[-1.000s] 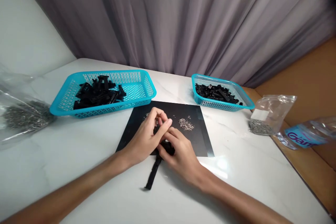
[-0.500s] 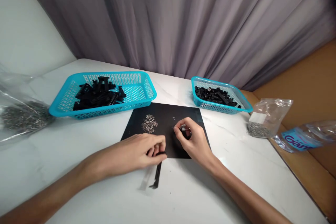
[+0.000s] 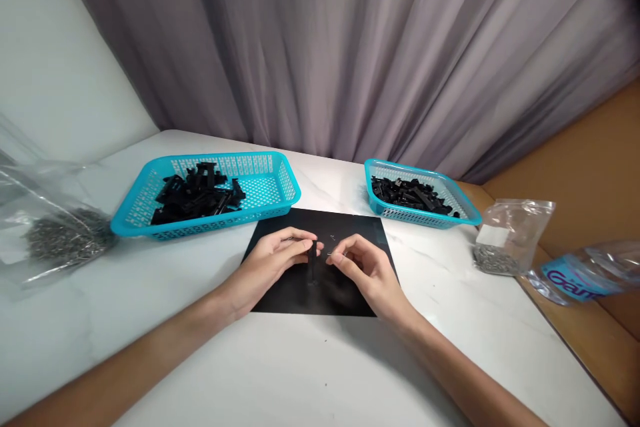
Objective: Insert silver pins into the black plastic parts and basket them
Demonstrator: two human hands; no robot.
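Note:
My left hand pinches a narrow black plastic part, which hangs roughly upright over the black mat. Just to its right is my right hand, with thumb and forefinger closed on a small shiny metal piece; its exact shape is too small to make out. The metal piece is close to the black part, with a slight gap between them. A few tiny metal bits lie on the mat beyond my fingers. My left hand covers the mat's left side.
Two blue baskets hold black plastic parts: a larger left basket and a right basket. A clear bag of metal pieces sits far left, and a smaller bag at right. Beside it lies a plastic bottle.
My left hand has moved up and forward over the mat, bringing the black part beside my right hand. The pile of metal pieces has gone out of sight behind it. The view tilted slightly.

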